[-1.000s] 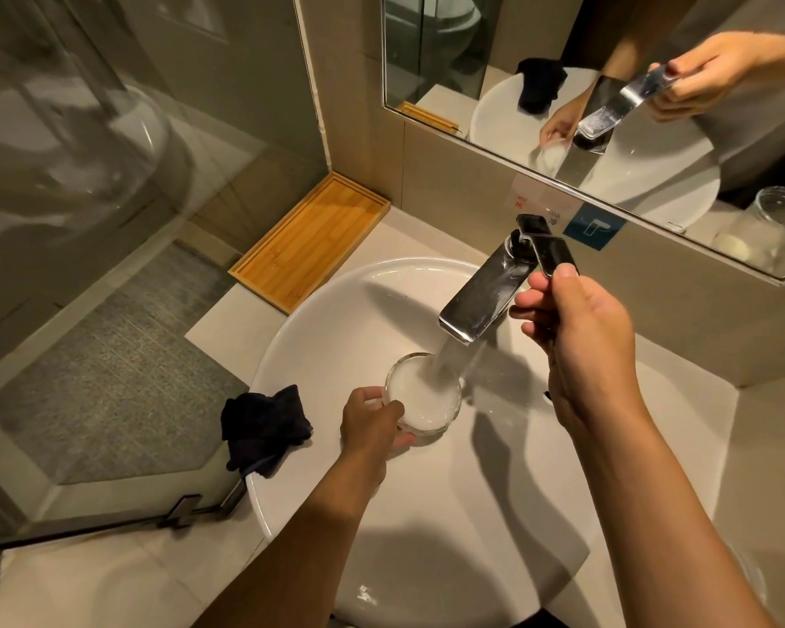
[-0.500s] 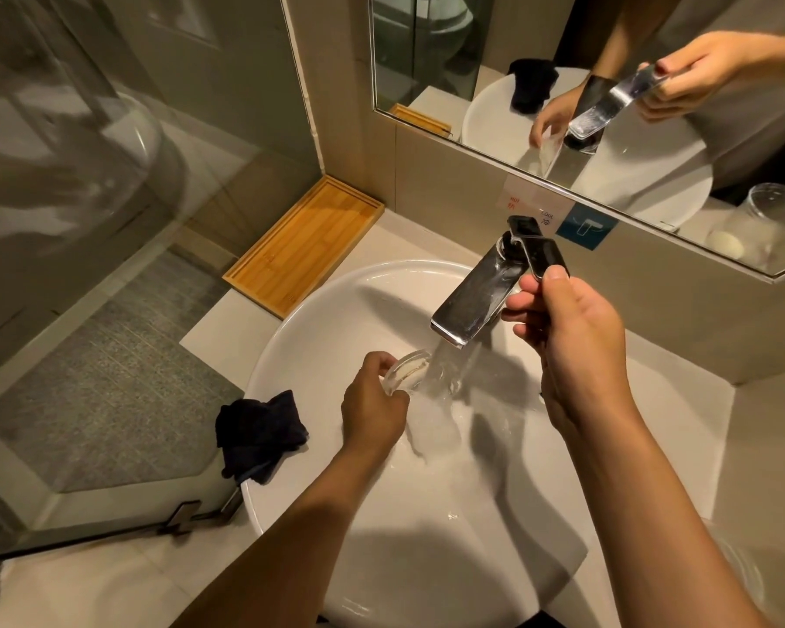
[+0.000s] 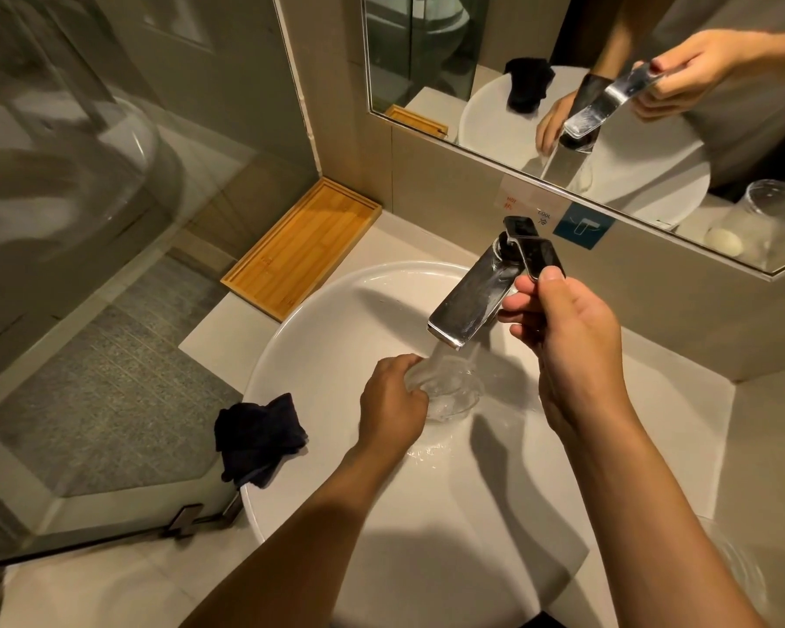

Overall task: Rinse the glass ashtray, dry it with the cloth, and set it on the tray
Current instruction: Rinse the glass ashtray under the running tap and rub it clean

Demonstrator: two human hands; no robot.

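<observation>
Two bare forearms reach in from the near edge of the basin (image 3: 291,355), one on each side.

Left hand (image 3: 393,401): curled shut around the near-left rim of the ashtray (image 3: 449,392), fingers wrapped over its edge, back of the hand up. One ashtray, clear glass, tilted under the spout and blurred by running water; it sits over the middle of the basin, above its floor, just below the tap's mouth.

Cloth (image 3: 257,439): one, dark, bunched, draped over the basin's near-left rim, well apart from the ashtray.

Right hand (image 3: 572,337): pinched on the tap's lever (image 3: 538,256), thumb on top of the flat handle, other fingers curled underneath.

Tap (image 3: 472,303): one, chrome, flat square spout slanting down toward the basin's middle, water falling from its end onto the glass.

Basin: one, white, round, set on a pale counter (image 3: 227,337).

Tray (image 3: 304,251): one, wooden, rectangular with a raised lip, lying on the counter at its far-left corner, just beyond the basin's far-left rim and against the wall.

Mirror (image 3: 427,52): one, on the far wall, repeating both hands, tap and cloth.
</observation>
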